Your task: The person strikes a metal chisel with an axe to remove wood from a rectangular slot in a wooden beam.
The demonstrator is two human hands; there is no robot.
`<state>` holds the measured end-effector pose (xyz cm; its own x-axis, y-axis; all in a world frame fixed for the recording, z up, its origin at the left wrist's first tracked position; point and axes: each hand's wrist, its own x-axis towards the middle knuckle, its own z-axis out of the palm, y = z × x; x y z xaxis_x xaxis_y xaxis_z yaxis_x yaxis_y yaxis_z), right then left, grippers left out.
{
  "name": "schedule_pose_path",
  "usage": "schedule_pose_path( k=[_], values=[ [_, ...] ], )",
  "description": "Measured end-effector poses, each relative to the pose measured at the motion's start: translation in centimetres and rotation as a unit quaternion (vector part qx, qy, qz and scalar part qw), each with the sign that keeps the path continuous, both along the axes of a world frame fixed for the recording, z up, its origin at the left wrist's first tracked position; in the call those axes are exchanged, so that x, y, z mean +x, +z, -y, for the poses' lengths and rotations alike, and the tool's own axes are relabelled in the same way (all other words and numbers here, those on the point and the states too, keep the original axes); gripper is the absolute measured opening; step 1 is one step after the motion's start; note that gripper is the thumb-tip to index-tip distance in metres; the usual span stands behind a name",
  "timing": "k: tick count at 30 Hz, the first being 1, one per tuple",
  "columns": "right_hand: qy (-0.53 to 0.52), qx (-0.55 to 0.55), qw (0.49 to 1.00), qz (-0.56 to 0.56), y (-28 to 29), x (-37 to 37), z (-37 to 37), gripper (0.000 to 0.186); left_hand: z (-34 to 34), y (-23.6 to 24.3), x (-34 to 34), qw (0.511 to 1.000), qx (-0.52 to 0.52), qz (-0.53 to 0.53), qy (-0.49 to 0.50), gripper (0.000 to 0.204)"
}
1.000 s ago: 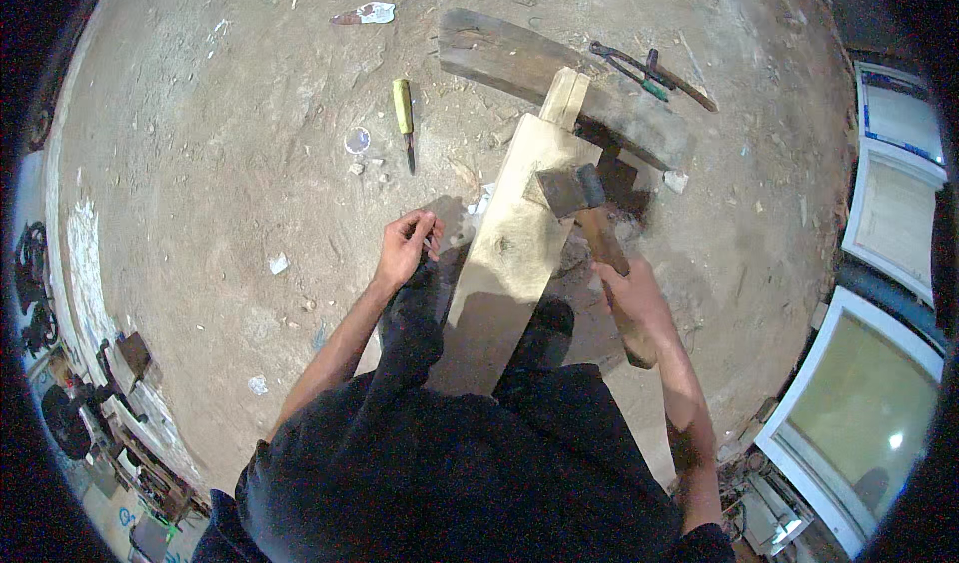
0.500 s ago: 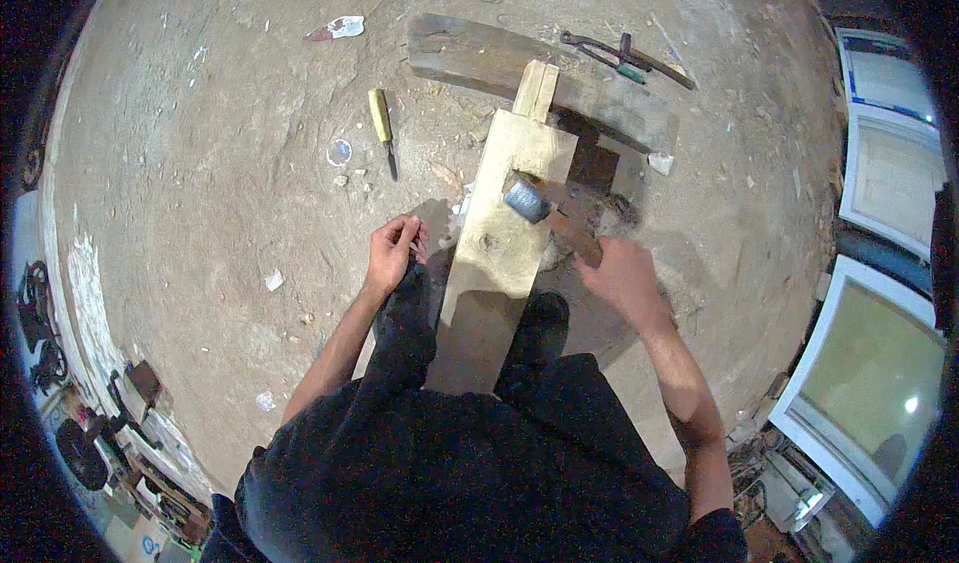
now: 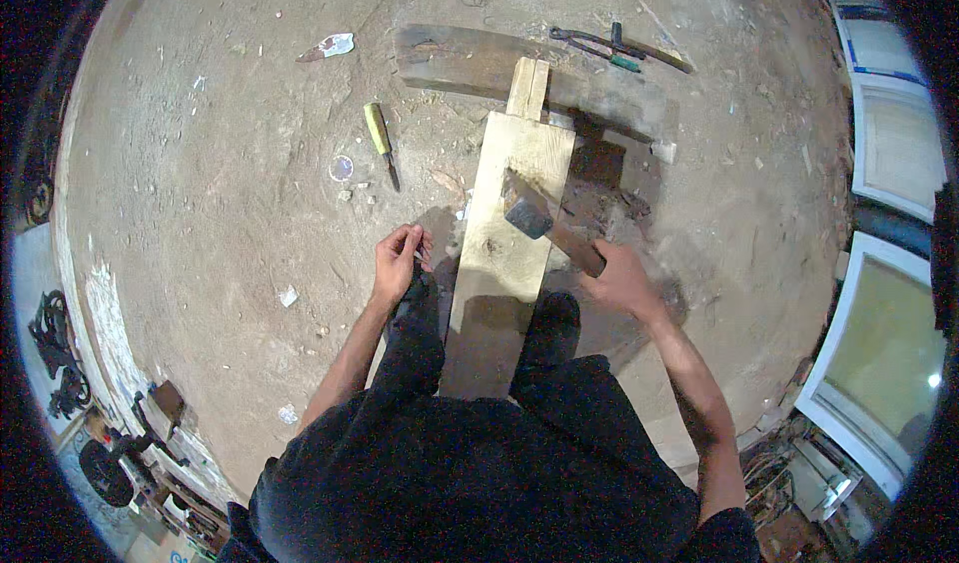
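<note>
My right hand (image 3: 617,275) grips the wooden handle of an axe (image 3: 527,217); the axe head is over a notched patch on a pale wooden beam (image 3: 499,268), which runs between my legs. The beam's narrow end piece (image 3: 527,85) overlies a weathered plank (image 3: 450,55). My left hand (image 3: 404,255) is closed with finger and thumb together, beside my left leg and left of the beam; what it holds, if anything, I cannot make out. A yellow-handled chisel (image 3: 377,128) lies on the floor left of the beam.
Pincers and other metal tools (image 3: 599,45) lie by the plank. A small white-and-brown piece (image 3: 338,45) and debris dot the dusty floor (image 3: 230,213). Framed panes (image 3: 874,348) stand at the right; assorted tools and black metal parts (image 3: 60,353) line the left.
The axe has shifted left and down along with my right hand, its head turning over the notch. The view has shifted slightly; my left hand stays closed.
</note>
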<state>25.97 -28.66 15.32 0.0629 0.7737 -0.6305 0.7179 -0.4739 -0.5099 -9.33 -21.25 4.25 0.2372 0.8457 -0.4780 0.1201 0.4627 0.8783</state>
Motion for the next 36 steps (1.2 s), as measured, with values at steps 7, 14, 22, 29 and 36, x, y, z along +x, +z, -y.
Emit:
schedule_pose_path(
  k=[7, 14, 22, 29, 36],
  values=[
    [-0.063, 0.020, 0.995, -0.075, 0.7, -0.7, 0.2, 0.043, 0.0, -0.3, 0.0, 1.000, -0.012, 0.006, 0.008, 0.034],
    [-0.064, -0.036, 0.997, -0.024, -1.5, -1.1, -1.0, 0.039, 0.3, -0.8, -0.3, 1.000, -0.001, 0.000, -0.009, 0.033],
    [0.011, -0.015, 0.999, 0.037, -0.8, -1.9, -1.0, 0.035, -0.3, 1.3, 1.1, 0.988, 0.047, -0.117, -0.089, 0.018],
    [0.015, 0.007, 0.997, 0.078, -1.6, -2.3, -0.3, 0.032, -0.4, 0.6, 0.9, 0.986, 0.073, -0.097, -0.111, 0.014],
    [-0.007, 0.055, 0.998, -0.032, -0.5, -1.4, 1.4, 0.047, 0.0, 1.0, 0.9, 0.992, 0.040, -0.094, -0.079, 0.014]
  ],
)
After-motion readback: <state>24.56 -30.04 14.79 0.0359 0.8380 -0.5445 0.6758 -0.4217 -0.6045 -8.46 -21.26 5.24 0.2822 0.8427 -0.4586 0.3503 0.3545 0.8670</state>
